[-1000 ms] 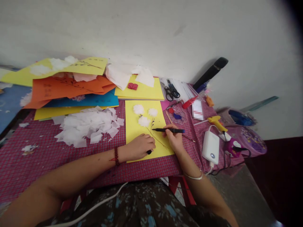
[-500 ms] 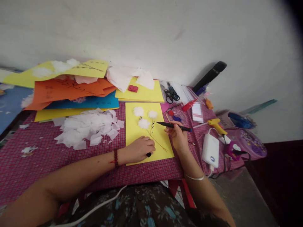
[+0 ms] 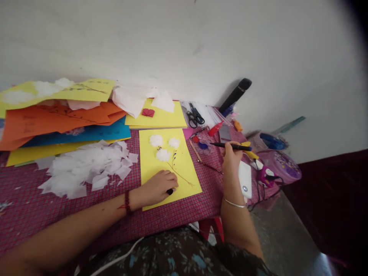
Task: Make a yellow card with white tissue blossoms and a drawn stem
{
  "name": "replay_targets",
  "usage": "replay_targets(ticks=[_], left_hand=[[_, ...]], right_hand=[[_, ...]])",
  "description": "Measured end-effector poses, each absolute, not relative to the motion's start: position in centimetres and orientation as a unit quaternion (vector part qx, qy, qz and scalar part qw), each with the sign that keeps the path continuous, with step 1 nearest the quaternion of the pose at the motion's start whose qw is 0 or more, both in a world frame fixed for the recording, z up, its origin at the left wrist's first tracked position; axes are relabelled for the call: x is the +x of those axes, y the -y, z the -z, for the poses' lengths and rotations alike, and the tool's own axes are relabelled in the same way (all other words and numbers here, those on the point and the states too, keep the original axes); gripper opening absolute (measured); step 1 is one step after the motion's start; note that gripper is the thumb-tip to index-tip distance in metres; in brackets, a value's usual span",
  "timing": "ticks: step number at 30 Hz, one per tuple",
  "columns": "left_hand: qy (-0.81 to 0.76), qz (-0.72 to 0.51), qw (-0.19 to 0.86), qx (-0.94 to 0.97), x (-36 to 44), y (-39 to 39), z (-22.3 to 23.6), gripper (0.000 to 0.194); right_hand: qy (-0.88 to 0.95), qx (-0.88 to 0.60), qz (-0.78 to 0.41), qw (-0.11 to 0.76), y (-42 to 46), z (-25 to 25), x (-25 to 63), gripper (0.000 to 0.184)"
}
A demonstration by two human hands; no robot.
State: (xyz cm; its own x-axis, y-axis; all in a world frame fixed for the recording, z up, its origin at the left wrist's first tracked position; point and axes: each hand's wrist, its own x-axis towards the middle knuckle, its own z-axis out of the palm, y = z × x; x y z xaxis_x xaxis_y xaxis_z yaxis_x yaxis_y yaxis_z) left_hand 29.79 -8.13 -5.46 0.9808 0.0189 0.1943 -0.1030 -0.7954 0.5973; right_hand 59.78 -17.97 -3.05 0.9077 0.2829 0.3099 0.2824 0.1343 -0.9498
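Observation:
A yellow sheet (image 3: pixel 184 165) lies on the checked cloth, bearing white paper-tuft flowers (image 3: pixel 163 155) and a drawn brown stem with dark buds. My left hand (image 3: pixel 159 186) rests on its lower part, fingers curled around a small black marker cap (image 3: pixel 170 191). Off the sheet's right side, my right hand (image 3: pixel 232 157) grips a black marker (image 3: pixel 240 147) with a blue end, its tip pointing left above the table. Below that tip lie a thin paintbrush (image 3: pixel 211 167) and a blue-and-red item in clear plastic (image 3: pixel 202 145).
Torn white paper pieces (image 3: pixel 89 165) are heaped at left. Behind them are stacked orange (image 3: pixel 57 122), blue and yellow cards. Scissors (image 3: pixel 195 116), a red tube (image 3: pixel 215 128) and a black microphone (image 3: pixel 235 95) are at the back right; a white power bank (image 3: pixel 245 179) lies beside my right forearm.
My right hand with the marker has moved right, away from the sheet. My left hand stays on the sheet. The whole view has shifted a little.

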Motion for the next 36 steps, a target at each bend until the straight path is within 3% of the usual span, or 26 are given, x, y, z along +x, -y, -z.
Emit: replay_targets(ticks=[12,25,36], left_hand=[[0.026,-0.088,0.328,0.94,29.8,8.0,5.4,0.017],[0.031,-0.085,0.332,0.939,29.9,8.0,5.4,0.016],[0.025,-0.091,0.33,0.939,29.7,8.1,5.3,0.015]], right_hand=[[0.256,-0.687,-0.084,0.674,16.9,5.5,59.9,0.023],[0.315,-0.718,-0.069,0.617,15.7,6.7,59.6,0.02],[0.293,-0.711,-0.065,0.636,15.7,6.5,59.3,0.024]])
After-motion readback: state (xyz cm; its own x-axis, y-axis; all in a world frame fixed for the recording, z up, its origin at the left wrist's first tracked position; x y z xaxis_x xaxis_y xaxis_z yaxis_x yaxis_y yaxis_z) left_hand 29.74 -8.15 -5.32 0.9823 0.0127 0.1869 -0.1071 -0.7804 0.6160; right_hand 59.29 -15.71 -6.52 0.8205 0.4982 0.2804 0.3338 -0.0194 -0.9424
